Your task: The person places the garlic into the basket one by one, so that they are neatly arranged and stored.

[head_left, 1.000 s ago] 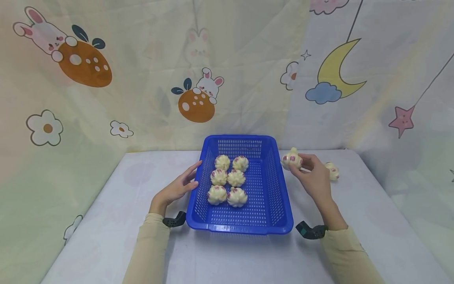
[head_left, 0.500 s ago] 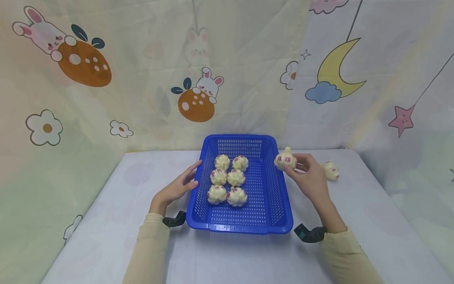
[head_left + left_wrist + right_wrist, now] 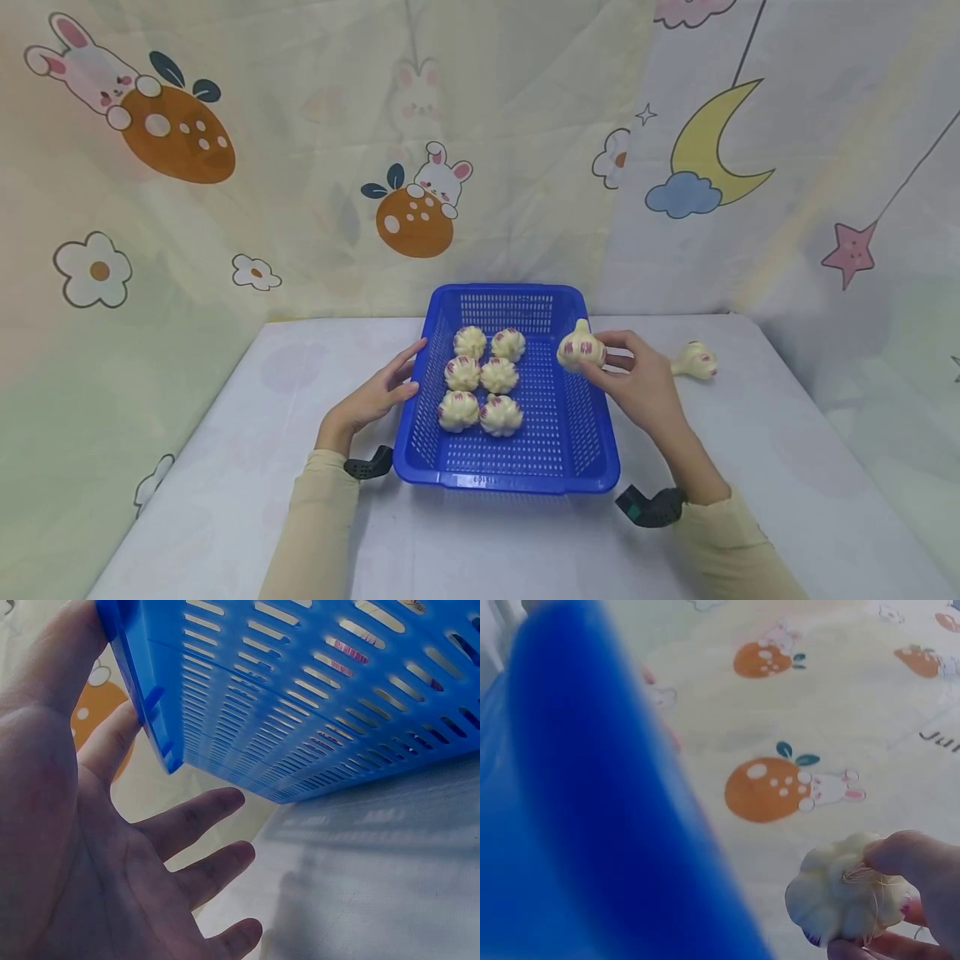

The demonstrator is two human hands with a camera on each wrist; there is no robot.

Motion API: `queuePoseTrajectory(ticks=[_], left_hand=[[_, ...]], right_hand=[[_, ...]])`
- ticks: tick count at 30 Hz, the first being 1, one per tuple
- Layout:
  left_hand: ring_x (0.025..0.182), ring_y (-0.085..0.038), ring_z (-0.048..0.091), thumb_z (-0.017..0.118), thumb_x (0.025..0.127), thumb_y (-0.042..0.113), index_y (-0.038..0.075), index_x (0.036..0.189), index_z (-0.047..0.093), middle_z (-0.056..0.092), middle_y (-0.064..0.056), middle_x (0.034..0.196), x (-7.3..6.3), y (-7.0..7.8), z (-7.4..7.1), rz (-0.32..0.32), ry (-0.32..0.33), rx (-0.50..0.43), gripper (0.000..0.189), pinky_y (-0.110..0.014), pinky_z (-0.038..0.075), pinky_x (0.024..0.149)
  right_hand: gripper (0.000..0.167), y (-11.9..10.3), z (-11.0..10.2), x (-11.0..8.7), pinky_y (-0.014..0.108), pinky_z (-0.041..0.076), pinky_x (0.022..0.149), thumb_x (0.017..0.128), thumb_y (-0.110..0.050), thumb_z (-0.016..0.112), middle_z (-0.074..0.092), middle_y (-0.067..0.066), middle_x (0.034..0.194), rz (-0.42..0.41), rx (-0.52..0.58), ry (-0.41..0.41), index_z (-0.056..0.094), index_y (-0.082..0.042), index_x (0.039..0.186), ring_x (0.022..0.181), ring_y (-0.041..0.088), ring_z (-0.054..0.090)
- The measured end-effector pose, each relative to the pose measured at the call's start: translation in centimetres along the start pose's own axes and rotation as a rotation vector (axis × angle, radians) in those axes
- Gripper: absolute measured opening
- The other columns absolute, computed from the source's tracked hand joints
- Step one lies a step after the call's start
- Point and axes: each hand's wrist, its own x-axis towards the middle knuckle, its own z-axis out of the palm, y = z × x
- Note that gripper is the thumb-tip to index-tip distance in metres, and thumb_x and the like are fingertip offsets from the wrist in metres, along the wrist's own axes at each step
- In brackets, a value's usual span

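Note:
My right hand (image 3: 641, 379) pinches a garlic bulb (image 3: 580, 346), pale with purple patches, its stem pointing up. The bulb is above the right side of a blue plastic basket (image 3: 506, 487). In the right wrist view, thumb and fingers hold the garlic bulb (image 3: 844, 892) from opposite sides, its root end showing. My left hand (image 3: 372, 400) touches the basket's left rim. Seen from the left wrist, thumb and forefinger meet the rim of the basket (image 3: 146, 690) while the other fingers stretch out below it, apart from its wall. Several garlic bulbs (image 3: 500, 377) sit in two columns on the basket's left side.
Another garlic bulb (image 3: 697, 360) lies on the white table (image 3: 480, 550), right of the basket and behind my right hand. A patterned cloth (image 3: 525, 167) hangs behind the table. The basket's raised rim stands between the right hand's wrist and the bulbs inside.
My right hand has carried the garlic bulb leftward, from beside the basket to over its right side. More of the bulb on the table now shows. The left hand has stayed put.

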Motion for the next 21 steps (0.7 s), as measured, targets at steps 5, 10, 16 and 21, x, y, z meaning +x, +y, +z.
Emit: queuePoseTrajectory(ticks=[5,10,16,21], left_hand=[[0.147,-0.037,0.012,0.059,0.087,0.052,0.056,0.143,0.017,0.014,-0.005,0.16,0.0,0.1,0.0,0.007,-0.002,-0.004,0.07,-0.072,0.016,0.107],[0.147,-0.037,0.013,0.059,0.088,0.051,0.056,0.143,0.017,0.014,-0.005,0.16,-0.1,0.1,0.0,0.005,-0.002,-0.002,0.07,-0.071,0.016,0.107],[0.146,-0.037,0.013,0.06,0.088,0.051,0.056,0.143,0.018,0.015,-0.006,0.16,-0.1,0.3,0.0,0.002,0.0,-0.009,0.07,-0.072,0.017,0.107],[0.146,-0.038,0.013,0.059,0.089,0.049,0.052,0.145,0.017,0.015,-0.008,0.16,-0.2,0.4,0.0,0.007,-0.006,-0.009,0.071,-0.072,0.016,0.106]], right_hand=[[0.06,-0.4,0.6,-0.5,0.043,0.055,0.084,0.082,-0.047,0.07,0.055,0.018,0.133,-0.042,0.014,-0.045,0.054,-0.012,0.128,0.115,0.037,0.06],[0.056,-1.1,1.5,-1.2,0.039,0.054,0.086,0.082,-0.042,0.072,0.061,0.017,0.126,-0.098,0.002,-0.07,0.057,-0.01,0.125,0.113,0.033,0.062],[0.053,-2.0,2.8,-2.1,0.035,0.054,0.086,0.081,-0.035,0.075,0.063,0.014,0.123,-0.139,0.022,-0.134,0.058,-0.009,0.124,0.113,0.028,0.063],[0.053,-2.6,3.9,-2.8,0.034,0.055,0.086,0.081,-0.031,0.076,0.064,0.01,0.122,-0.172,0.027,-0.179,0.059,-0.012,0.127,0.112,0.026,0.063]])
